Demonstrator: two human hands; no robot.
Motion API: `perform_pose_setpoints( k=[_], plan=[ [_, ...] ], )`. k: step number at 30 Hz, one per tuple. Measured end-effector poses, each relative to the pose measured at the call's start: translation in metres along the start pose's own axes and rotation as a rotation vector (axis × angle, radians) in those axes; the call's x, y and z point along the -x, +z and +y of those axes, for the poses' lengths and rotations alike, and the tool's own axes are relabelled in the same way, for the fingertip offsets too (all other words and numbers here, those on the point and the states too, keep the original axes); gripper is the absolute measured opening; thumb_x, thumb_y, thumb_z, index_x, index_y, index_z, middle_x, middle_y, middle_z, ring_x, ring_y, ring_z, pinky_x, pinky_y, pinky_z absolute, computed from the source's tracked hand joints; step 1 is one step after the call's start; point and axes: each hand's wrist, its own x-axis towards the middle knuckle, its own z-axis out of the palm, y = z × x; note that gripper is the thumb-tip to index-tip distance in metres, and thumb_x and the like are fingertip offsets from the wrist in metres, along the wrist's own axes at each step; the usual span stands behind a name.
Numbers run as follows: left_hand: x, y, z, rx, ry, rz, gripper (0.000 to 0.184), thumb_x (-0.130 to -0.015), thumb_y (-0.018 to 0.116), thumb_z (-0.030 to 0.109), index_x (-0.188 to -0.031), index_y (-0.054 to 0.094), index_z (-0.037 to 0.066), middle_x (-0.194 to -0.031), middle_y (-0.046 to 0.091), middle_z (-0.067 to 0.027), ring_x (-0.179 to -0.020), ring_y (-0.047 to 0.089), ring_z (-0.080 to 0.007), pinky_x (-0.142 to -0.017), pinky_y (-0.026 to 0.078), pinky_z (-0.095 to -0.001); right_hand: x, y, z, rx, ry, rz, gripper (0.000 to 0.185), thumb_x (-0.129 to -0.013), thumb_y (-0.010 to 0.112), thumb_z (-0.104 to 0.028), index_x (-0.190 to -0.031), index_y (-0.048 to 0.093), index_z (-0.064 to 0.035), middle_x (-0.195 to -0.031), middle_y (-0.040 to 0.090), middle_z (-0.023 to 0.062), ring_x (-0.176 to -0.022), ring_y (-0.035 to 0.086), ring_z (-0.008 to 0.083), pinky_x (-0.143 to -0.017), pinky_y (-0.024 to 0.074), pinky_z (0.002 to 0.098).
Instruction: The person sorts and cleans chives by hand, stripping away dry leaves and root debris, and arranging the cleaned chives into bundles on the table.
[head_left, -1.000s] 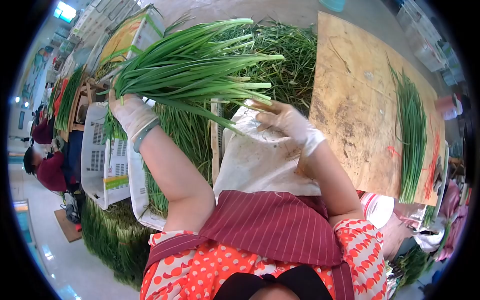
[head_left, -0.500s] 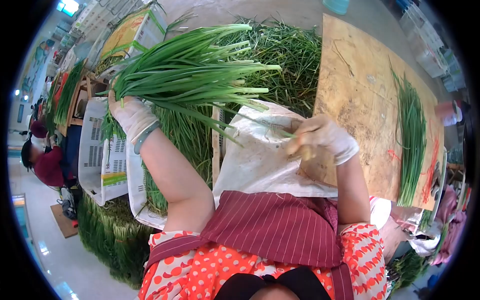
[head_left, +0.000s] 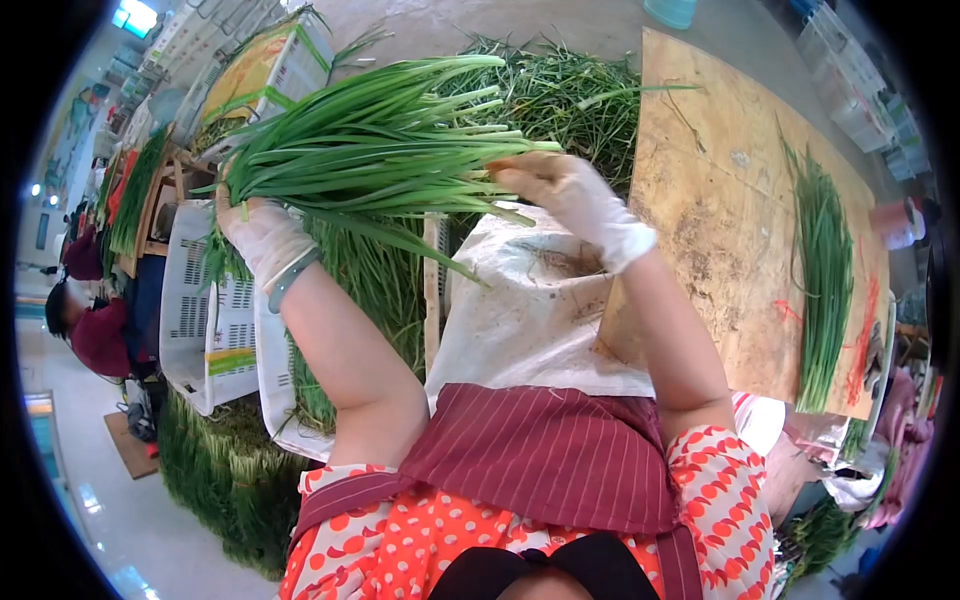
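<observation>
One bunch of green stalks (head_left: 370,150) juts over a white crate (head_left: 272,360) from the left hand (head_left: 258,235), grip closed round its leaves, while the right hand (head_left: 570,200), fingers curled on I can't tell what, seems to pick over stem ends (head_left: 486,97), calling next for a light pinch.

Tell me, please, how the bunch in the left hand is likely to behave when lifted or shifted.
The bunch would probably flop where its leaves curve beside the left hand. Its pale stalk ends are likely stiffer, since they stick out fairly straight. Strands may slip loose: no tie shows, and one leaf splays away from the rest.
</observation>
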Motion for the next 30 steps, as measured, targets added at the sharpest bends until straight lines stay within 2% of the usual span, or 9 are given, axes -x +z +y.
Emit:
perform_pose_setpoints(
  k=[2,4,11,14,16,22,24,25,30],
  plan=[
    [-0.013,-0.004,-0.002,-0.047,0.037,0.001,0.039,-0.094,0.028,0.019,-0.108,0.056,-0.003,-0.107,0.059,-0.0197,-0.100,0.057,-0.0307,-0.091,0.046,-0.0424,-0.011,0.016,-0.002,-0.042,0.039,-0.064,0.031,-0.084,0.065,-0.020,-0.110,0.063,-0.0026,-0.102,0.066,0.0116,-0.096,0.059,0.0169,-0.086,0.0460,0.0264],
    [-0.035,-0.015,-0.001,0.279,-0.127,-0.016,0.037,-0.093,0.029,0.018,-0.106,0.056,-0.004,-0.105,0.060,-0.0205,-0.098,0.059,-0.0309,-0.089,0.048,-0.0420,-0.019,0.025,0.007,-0.271,0.123,-0.106,0.027,-0.082,0.068,-0.017,-0.103,0.064,0.0003,-0.095,0.067,0.0094,-0.086,0.060,0.0138,-0.079,0.0469,0.0255],
    [0.015,0.023,0.003,0.143,-0.012,0.044,0.038,-0.092,0.033,0.022,-0.108,0.055,-0.003,-0.109,0.058,-0.0202,-0.099,0.057,-0.0315,-0.091,0.046,-0.0444,-0.014,0.032,0.015,-0.667,0.269,-0.013,0.022,-0.081,0.069,-0.013,-0.096,0.064,0.0031,-0.094,0.067,0.0087,-0.081,0.061,0.0127,-0.074,0.0478,0.0239],
    [0.026,0.029,0.006,0.112,-0.007,0.001,0.039,-0.090,0.037,0.024,-0.113,0.054,-0.002,-0.112,0.059,-0.0183,-0.106,0.054,-0.0335,-0.096,0.041,-0.0490,-0.016,0.035,0.024,-0.418,0.055,0.115,0.014,-0.082,0.065,-0.008,-0.093,0.066,0.0006,-0.084,0.068,0.0069,-0.073,0.063,0.0120,-0.068,0.0492,0.0243],
    [0.033,0.033,0.009,0.079,-0.003,0.002,0.039,-0.090,0.038,0.025,-0.115,0.054,-0.002,-0.113,0.058,-0.0185,-0.106,0.055,-0.0333,-0.095,0.041,-0.0494,-0.016,0.024,0.030,0.564,-0.162,0.438,0.015,-0.081,0.063,-0.017,-0.090,0.067,-0.0055,-0.082,0.068,0.0118,-0.071,0.065,0.0219,-0.066,0.0512,0.0314],
    [0.044,0.032,0.022,-0.021,0.172,0.014,0.029,-0.092,0.040,0.010,-0.113,0.052,-0.005,-0.113,0.058,-0.0200,-0.100,0.058,-0.0296,-0.091,0.047,-0.0428,-0.010,-0.059,0.065,0.763,-0.028,0.911,0.013,-0.079,0.065,-0.023,-0.089,0.069,-0.0154,-0.072,0.066,0.0099,-0.066,0.063,0.0273,-0.063,0.0500,0.0382],
    [0.039,0.030,0.022,-0.070,0.214,0.025,0.034,-0.092,0.036,0.017,-0.112,0.053,-0.004,-0.112,0.058,-0.0199,-0.103,0.056,-0.0313,-0.094,0.044,-0.0446,-0.007,-0.075,0.068,1.530,-0.269,1.133,0.012,-0.079,0.066,-0.027,-0.086,0.069,-0.0180,-0.070,0.065,0.0064,-0.066,0.062,0.0245,-0.062,0.0490,0.0367],
    [0.035,0.029,0.022,-0.122,0.255,0.035,0.041,-0.091,0.031,0.024,-0.111,0.055,-0.003,-0.111,0.058,-0.0198,-0.105,0.054,-0.0331,-0.096,0.041,-0.0464,-0.002,-0.065,0.058,1.531,-0.270,1.134,0.012,-0.079,0.066,-0.027,-0.086,0.069,-0.0180,-0.070,0.065,0.0064,-0.066,0.062,0.0245,-0.062,0.0490,0.0367],
    [0.009,0.010,0.017,-0.029,0.222,-0.016,0.039,-0.092,0.031,0.022,-0.111,0.055,-0.003,-0.111,0.058,-0.0201,-0.105,0.055,-0.0325,-0.095,0.042,-0.0458,0.022,0.029,0.051,1.049,-0.391,0.361,0.019,-0.076,0.068,-0.028,-0.089,0.064,-0.0141,-0.071,0.064,0.0038,-0.069,0.061,0.0236,-0.074,0.0456,0.0384]
  ],
)
